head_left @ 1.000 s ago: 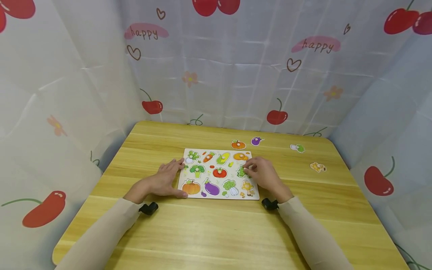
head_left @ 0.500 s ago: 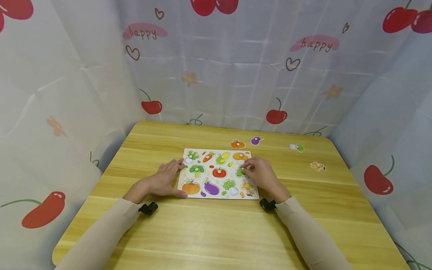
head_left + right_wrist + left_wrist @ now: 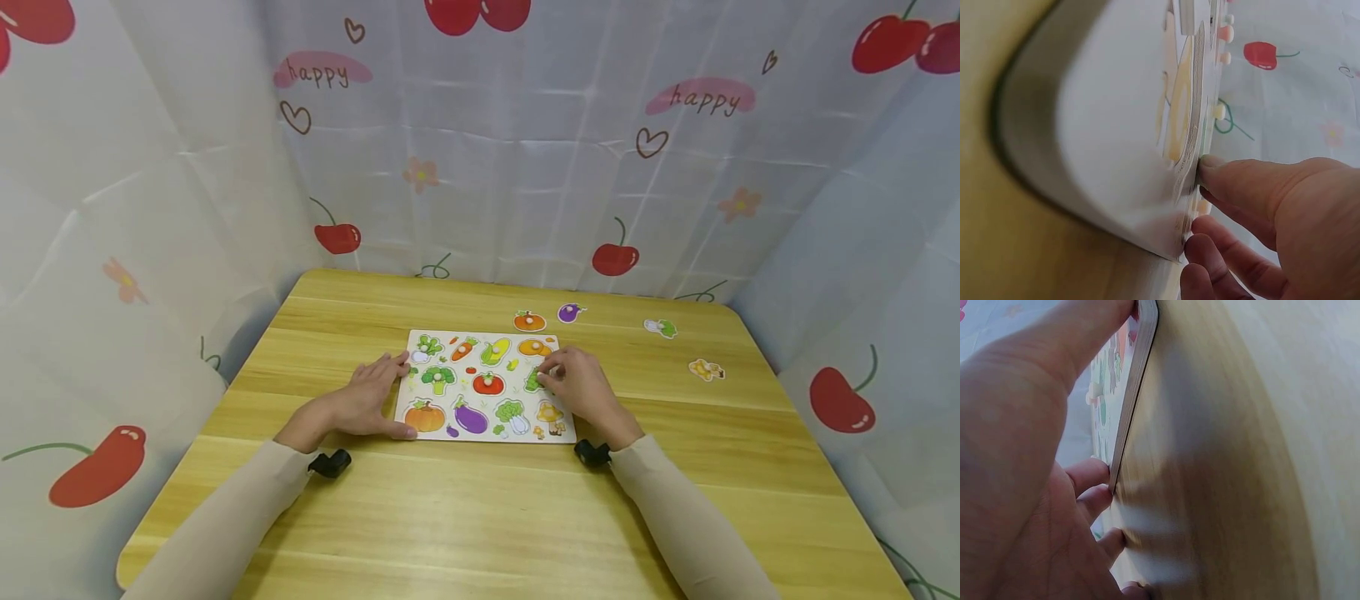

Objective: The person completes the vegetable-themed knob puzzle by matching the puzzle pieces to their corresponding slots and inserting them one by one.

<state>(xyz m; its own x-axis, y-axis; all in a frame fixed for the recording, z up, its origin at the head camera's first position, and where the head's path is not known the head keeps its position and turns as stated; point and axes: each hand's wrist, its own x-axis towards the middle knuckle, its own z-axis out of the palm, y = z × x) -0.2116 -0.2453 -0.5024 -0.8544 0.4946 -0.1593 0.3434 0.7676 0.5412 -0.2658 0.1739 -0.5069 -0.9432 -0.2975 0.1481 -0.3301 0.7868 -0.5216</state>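
Note:
A vegetable peg puzzle board point(image 3: 480, 335) lies flat on the table. My left hand point(image 3: 360, 400) spreads along its left side, fingertips at the edge and thumb at the near corner; the left wrist view shows the fingers against the board's side. My right hand point(image 3: 581, 385) is over the board's right side, thumb and fingertips pinching a green vegetable puzzle piece point(image 3: 532, 382), partly hidden by the fingers. Knobbed pieces such as the broccoli point(image 3: 438, 381), tomato point(image 3: 488, 384) and corn point(image 3: 495, 352) sit in the board. Its near row shows pictures without knobs, among them an eggplant picture point(image 3: 471, 418).
Loose knobbed pieces lie beyond and right of the board: a pumpkin point(image 3: 529, 322), an eggplant piece point(image 3: 570, 313), a bok choy point(image 3: 661, 328) and a mushroom piece point(image 3: 707, 370). A printed curtain point(image 3: 480, 200) hangs around the wooden table point(image 3: 465, 517).
My right hand has shifted slightly left, its fingertips staying at the green piece. The left hand and the loose pieces have stayed in place.

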